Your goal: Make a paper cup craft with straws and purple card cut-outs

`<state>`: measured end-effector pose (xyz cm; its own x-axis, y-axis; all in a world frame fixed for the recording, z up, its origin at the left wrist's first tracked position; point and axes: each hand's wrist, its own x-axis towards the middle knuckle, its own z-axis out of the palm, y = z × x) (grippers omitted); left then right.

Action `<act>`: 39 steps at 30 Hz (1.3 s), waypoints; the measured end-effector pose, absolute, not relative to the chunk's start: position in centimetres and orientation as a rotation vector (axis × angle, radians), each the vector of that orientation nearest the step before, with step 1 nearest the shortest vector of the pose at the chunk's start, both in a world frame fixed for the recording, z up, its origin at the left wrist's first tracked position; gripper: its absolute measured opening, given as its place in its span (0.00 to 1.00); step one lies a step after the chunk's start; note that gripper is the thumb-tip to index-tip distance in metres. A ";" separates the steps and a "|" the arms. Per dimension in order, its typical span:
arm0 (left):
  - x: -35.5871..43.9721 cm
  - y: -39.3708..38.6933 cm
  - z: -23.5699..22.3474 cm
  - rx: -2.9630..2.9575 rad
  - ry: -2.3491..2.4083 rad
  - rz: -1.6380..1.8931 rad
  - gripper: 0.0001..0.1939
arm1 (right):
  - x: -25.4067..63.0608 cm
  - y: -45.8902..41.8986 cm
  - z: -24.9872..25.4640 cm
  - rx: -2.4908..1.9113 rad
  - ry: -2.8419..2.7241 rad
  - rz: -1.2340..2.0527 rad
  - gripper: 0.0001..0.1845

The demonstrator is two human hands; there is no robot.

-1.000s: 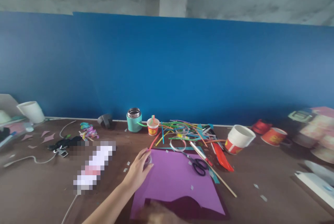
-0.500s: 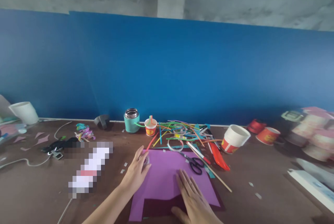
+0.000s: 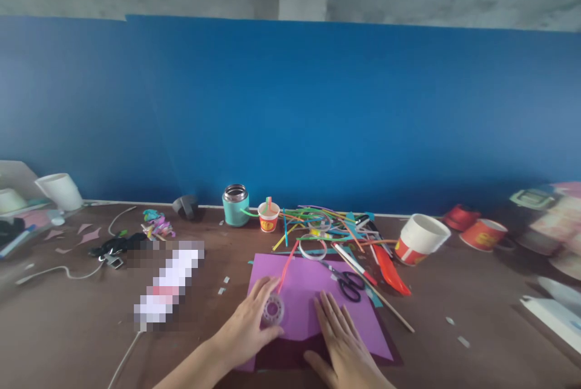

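A purple paper sheet (image 3: 299, 304) lies on the brown table, with a notch cut from its near edge. My left hand (image 3: 242, 322) curls round a roll of clear tape (image 3: 273, 309) over the sheet's left part. A thin red strip (image 3: 287, 268) runs up and right from beside its fingertips; whether the fingers grip it too is unclear. Flat on the right part of the sheet, fingers stretched out, rests my right hand (image 3: 342, 340). Black-handled scissors (image 3: 351, 286) lie on the sheet just beyond that hand.
Behind the sheet is a tangle of coloured strips (image 3: 327, 222). A turquoise jar (image 3: 236, 207) and small paper cup (image 3: 269, 218) stand left of it, stacked cups (image 3: 420, 241) right. A wooden stick (image 3: 390, 304) and red marker (image 3: 358, 262) lie close to the scissors.
My left hand has moved right and nearer, bringing the tape roll and red strip from the sheet's left edge inward over it. My right hand stays flat on the paper. The view has shifted slightly.
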<state>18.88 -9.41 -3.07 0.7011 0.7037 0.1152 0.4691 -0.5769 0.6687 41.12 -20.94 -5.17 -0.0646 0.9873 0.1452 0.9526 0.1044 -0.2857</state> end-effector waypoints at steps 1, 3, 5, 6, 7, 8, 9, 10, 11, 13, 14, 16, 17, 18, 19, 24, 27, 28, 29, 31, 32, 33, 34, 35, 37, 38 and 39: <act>18.9 -9.4 -3.1 2.301 0.884 0.498 0.41 | 41.0 -20.6 -4.7 -1.932 -2.081 0.146 0.35; 18.9 -9.3 -3.1 2.349 0.885 0.529 0.44 | 40.7 -19.6 -3.4 -1.979 -2.062 0.113 0.27; 19.0 -9.3 -3.0 2.409 0.937 0.580 0.48 | 40.0 -18.0 -1.7 -1.956 -2.076 0.111 0.26; 19.0 -9.3 -2.9 2.432 0.976 0.605 0.48 | 39.6 -17.1 -0.8 -1.907 -2.089 0.125 0.28; 19.0 -9.3 -2.8 2.447 1.011 0.625 0.48 | 39.2 -16.1 0.0 -1.843 -2.124 0.154 0.30; 19.0 -9.3 -2.8 2.457 1.033 0.639 0.46 | 38.8 -15.1 0.6 -1.768 -2.177 0.186 0.30; 19.0 -9.3 -2.8 2.464 1.039 0.651 0.43 | 38.4 -14.1 1.0 -1.690 -2.235 0.215 0.29; 19.0 -9.3 -2.8 2.470 1.035 0.661 0.40 | 38.1 -13.2 1.3 -1.635 -2.285 0.233 0.24; 19.0 -9.2 -2.8 2.475 1.027 0.668 0.38 | 37.8 -12.4 1.4 -1.604 -2.322 0.235 0.18; 19.0 -9.0 -2.8 2.477 1.019 0.682 0.36 | 37.5 -10.9 1.4 -1.552 -2.396 0.225 0.13; 19.0 -8.9 -2.8 2.476 1.021 0.695 0.36 | 37.5 -10.3 1.3 -1.536 -2.423 0.216 0.13; 19.0 -8.5 -2.8 2.475 1.024 0.731 0.34 | 37.4 -9.5 1.1 -1.532 -2.448 0.197 0.14; 19.0 -8.4 -2.7 2.475 1.024 0.749 0.33 | 37.4 -9.2 1.0 -1.541 -2.446 0.191 0.14; 19.0 -8.2 -2.7 2.474 1.023 0.764 0.32 | 37.5 -9.0 1.0 -1.552 -2.440 0.189 0.14; 19.0 -8.1 -2.6 2.473 1.024 0.775 0.31 | 37.5 -8.9 1.1 -1.559 -2.435 0.193 0.13; 19.0 -7.7 -2.3 2.466 1.066 0.817 0.28 | 37.9 -9.1 1.8 -1.562 -2.408 0.246 0.14; 19.1 -7.6 -2.5 2.476 1.080 0.837 0.28 | 37.9 -9.6 1.8 -1.603 -2.373 0.219 0.14; 19.2 -7.6 -2.5 2.481 1.076 0.842 0.28 | 37.9 -9.7 1.7 -1.613 -2.373 0.193 0.14; 19.2 -7.6 -2.6 2.487 1.067 0.846 0.28 | 37.9 -9.7 1.6 -1.615 -2.380 0.168 0.13; 19.3 -7.8 -2.6 2.505 1.035 0.852 0.26 | 38.1 -9.6 1.4 -1.615 -2.392 0.130 0.13; 19.3 -7.9 -2.5 2.515 1.019 0.853 0.26 | 38.4 -9.3 1.3 -1.625 -2.384 0.117 0.13; 19.3 -8.1 -2.4 2.525 1.004 0.850 0.26 | 38.8 -8.9 1.3 -1.643 -2.364 0.105 0.14; 19.3 -8.3 -2.2 2.535 0.994 0.846 0.25 | 39.2 -8.4 1.4 -1.673 -2.330 0.090 0.15; 19.3 -8.5 -2.0 2.543 0.985 0.835 0.24 | 39.7 -7.8 1.6 -1.695 -2.301 0.080 0.15; 19.2 -8.8 -1.8 2.551 0.975 0.805 0.24 | 40.5 -6.7 2.0 -1.719 -2.238 0.055 0.17; 19.2 -8.9 -1.7 2.551 0.970 0.786 0.24 | 40.8 -6.2 2.2 -1.714 -2.201 0.054 0.18; 19.2 -9.0 -1.6 2.545 0.973 0.767 0.25 | 41.0 -6.0 2.4 -1.711 -2.160 0.050 0.21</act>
